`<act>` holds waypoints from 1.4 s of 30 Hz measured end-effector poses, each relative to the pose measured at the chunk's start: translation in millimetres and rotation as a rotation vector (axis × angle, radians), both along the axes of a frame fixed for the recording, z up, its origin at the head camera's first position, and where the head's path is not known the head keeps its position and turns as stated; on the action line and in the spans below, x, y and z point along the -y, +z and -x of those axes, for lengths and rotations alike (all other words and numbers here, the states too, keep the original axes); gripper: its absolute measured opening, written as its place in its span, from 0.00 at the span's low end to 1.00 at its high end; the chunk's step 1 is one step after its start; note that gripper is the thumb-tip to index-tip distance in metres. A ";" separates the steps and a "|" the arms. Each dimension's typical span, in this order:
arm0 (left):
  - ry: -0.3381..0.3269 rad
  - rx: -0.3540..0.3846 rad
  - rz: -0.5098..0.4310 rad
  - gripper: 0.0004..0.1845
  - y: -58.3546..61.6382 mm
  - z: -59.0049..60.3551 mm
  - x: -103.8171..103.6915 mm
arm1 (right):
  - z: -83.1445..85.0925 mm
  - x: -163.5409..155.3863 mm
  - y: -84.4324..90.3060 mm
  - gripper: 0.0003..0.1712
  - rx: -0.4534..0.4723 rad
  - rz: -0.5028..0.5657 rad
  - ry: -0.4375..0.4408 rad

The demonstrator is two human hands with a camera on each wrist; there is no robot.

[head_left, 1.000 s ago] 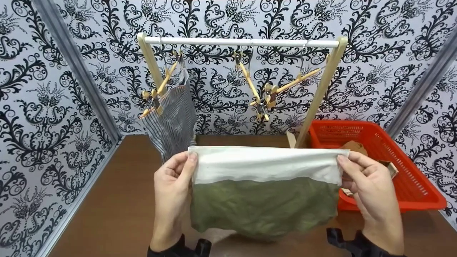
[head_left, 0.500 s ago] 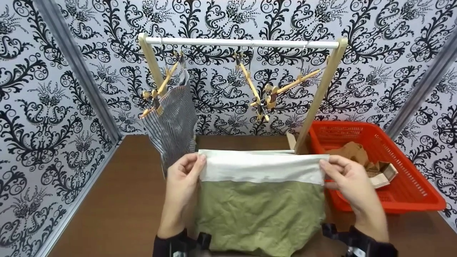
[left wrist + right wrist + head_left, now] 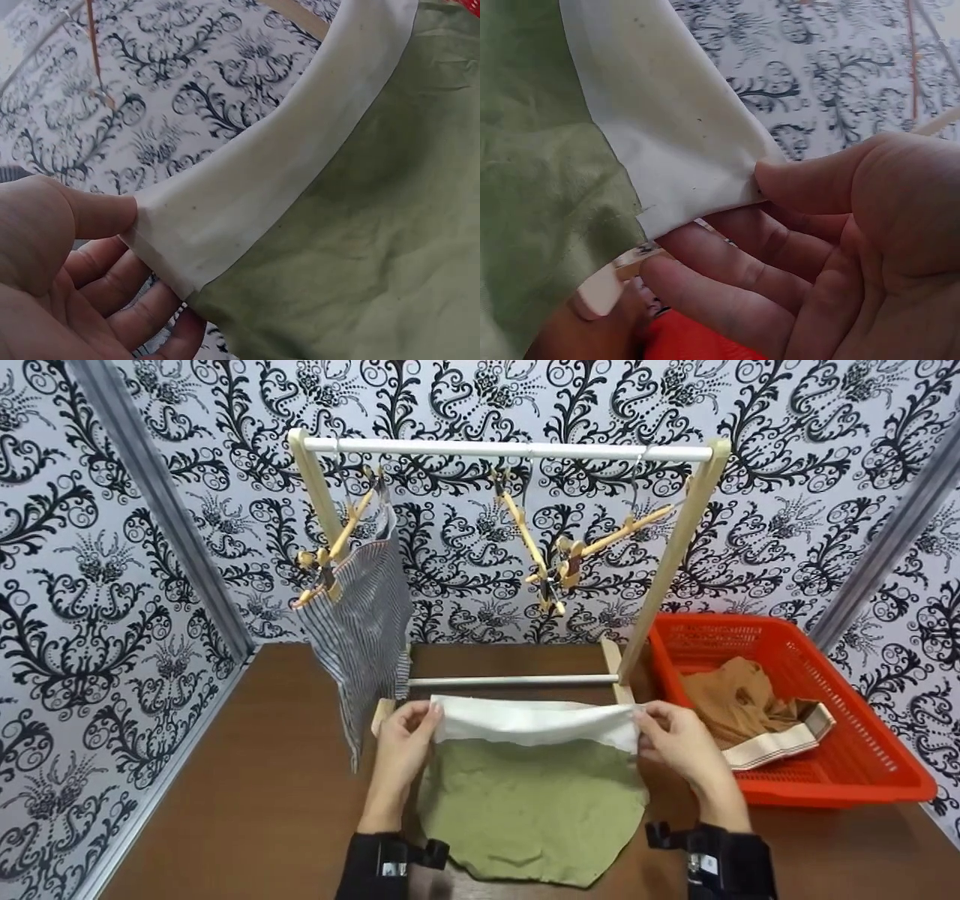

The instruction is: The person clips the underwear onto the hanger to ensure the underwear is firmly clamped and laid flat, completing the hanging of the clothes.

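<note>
A green garment with a wide white band is stretched between both hands, its lower part spread over the brown table. My left hand pinches the band's left top corner; in the left wrist view the thumb lies on the white cloth with the fingers behind it. At the opposite corner my right hand pinches the band, its thumb in front and the other fingers partly behind the cloth.
Behind stands a clothes rack with clip hangers; a striped garment hangs at its left. An orange-red basket at the right holds a brown garment with a cream band. Patterned walls enclose the table.
Both hands have come down and closer together, bringing the green garment toward the table. Its band is less taut, and the rack's lower bar and the brown garment have come into view.
</note>
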State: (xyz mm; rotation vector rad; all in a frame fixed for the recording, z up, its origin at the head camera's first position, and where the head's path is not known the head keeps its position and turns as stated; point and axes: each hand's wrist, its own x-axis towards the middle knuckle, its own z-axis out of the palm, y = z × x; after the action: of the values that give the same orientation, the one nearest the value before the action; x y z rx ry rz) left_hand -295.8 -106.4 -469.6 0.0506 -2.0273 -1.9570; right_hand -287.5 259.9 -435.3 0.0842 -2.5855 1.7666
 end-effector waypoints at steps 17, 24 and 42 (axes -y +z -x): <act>0.097 0.074 0.072 0.09 -30.1 12.0 2.9 | 11.5 12.3 -20.8 0.16 0.016 -0.046 -0.042; 0.117 0.077 0.113 0.10 -31.3 12.6 3.3 | 12.0 18.2 -17.6 0.14 0.014 -0.081 -0.009; -0.296 -0.060 0.831 0.29 -9.8 -17.1 -16.8 | 9.9 25.5 -32.0 0.30 -0.094 -0.501 0.493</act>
State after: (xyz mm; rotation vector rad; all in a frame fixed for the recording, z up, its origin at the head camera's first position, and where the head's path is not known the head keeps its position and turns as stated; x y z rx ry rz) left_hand -278.7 -89.6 -479.4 -0.5107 -2.7446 -1.0731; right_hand -297.4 234.4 -467.4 0.8446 -3.0430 1.0956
